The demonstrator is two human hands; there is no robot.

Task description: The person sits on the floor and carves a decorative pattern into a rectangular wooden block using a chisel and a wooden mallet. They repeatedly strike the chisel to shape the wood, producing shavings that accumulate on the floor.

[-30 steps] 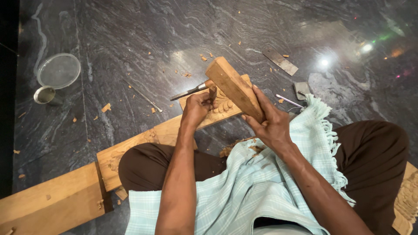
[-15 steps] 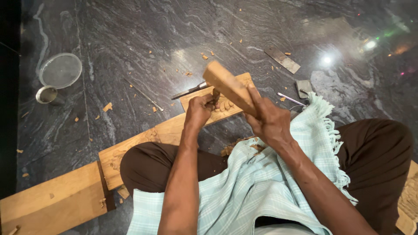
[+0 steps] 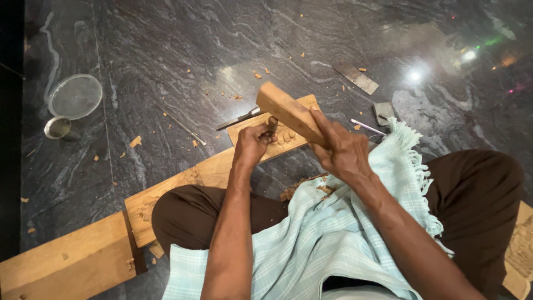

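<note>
Under the left hand, which grips a chisel standing on the carved end of a long plank running down-left across the floor, the right hand clasps a wooden mallet block just above and right of the chisel's top.

**Dim scene, hard glare on polished stone**

The light is low and warm overall. A bright white hotspot glints off the dark polished floor at upper right, with small green and red-pink reflections near the corner. A broader pale sheen lies on the stone above the wooden block. The far left edge falls into near black. Shadows under the arms are soft. Focus is fair at centre; the frame corners stretch and soften slightly from the wide lens.
</note>
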